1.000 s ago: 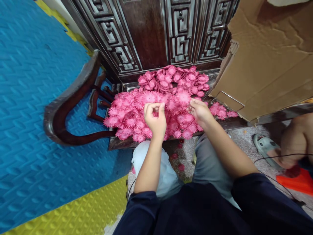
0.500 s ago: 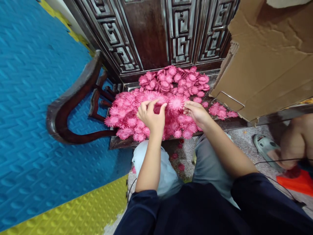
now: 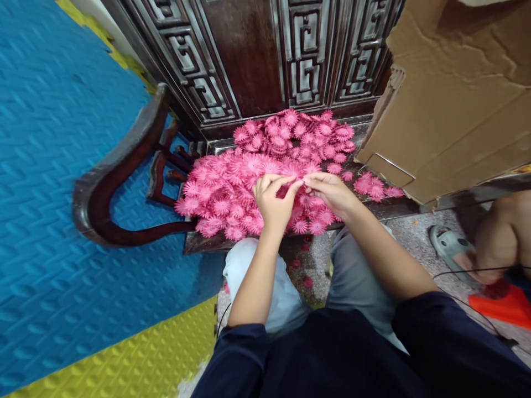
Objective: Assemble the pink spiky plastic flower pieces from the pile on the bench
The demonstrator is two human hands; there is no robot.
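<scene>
Many pink flower-shaped pieces lie heaped on a dark wooden bench. Over the middle of the heap my left hand and my right hand meet at the fingertips. The left thumb and forefinger are pinched together, and the right fingers are pinched too. Whatever sits between the fingertips is too small to make out against the pink pieces. Farther back on the bench is a darker stacked group of the pieces.
A curved wooden armrest stands at the left over blue matting. Large cardboard leans at the right, beside a small group of pink pieces. Another person's leg and a grey shoe are at the right.
My left hand has moved right and its thumb and forefinger have closed. The hands now meet at the fingertips. The large flower piece by my right fingertips no longer shows face-on.
</scene>
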